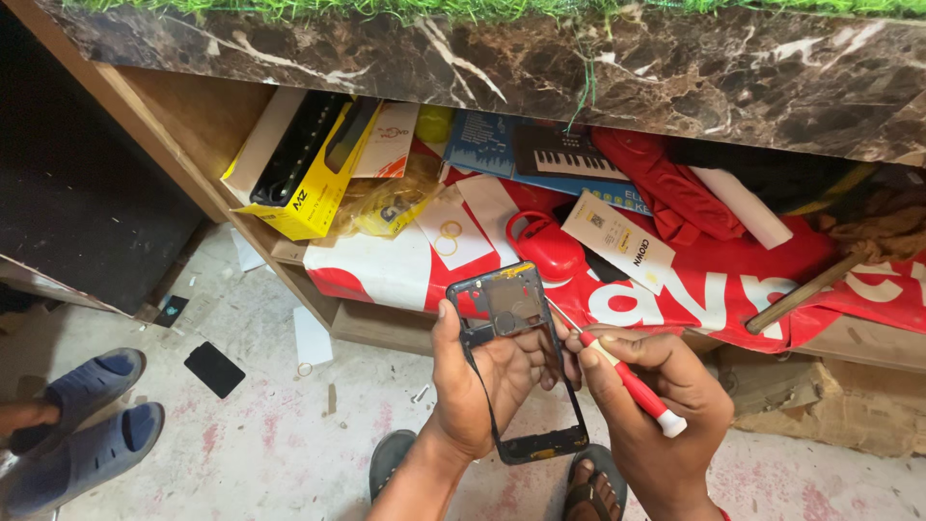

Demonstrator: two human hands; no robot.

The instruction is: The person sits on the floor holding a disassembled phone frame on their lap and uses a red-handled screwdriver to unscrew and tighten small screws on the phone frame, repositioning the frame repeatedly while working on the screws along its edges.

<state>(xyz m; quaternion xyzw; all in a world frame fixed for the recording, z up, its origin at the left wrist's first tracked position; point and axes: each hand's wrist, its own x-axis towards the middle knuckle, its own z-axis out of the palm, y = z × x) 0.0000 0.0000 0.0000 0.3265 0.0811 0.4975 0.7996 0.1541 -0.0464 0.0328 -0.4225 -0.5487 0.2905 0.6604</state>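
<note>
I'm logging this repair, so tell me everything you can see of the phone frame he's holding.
The phone frame is a thin black plastic-looking mid-frame, hollow through its lower part, with a grey panel and small fittings at its upper end. It stands roughly upright, tilted slightly, above the floor and in front of the shelf. The left hand grips it from the left side, thumb on its edge. The right hand holds a red-and-white screwdriver whose tip meets the frame's right edge.

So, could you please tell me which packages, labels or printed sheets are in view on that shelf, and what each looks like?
Yellow box: shelf's left end, long, tilted, with black panels.
Blue box: shelf's middle, flat, picturing a black keyboard.
White card: lying on the banner, rectangular, dark print.
Red and white banner: draped along the shelf front, large white letters.
Clear bag: beside the yellow box, crumpled, yellowish.
</note>
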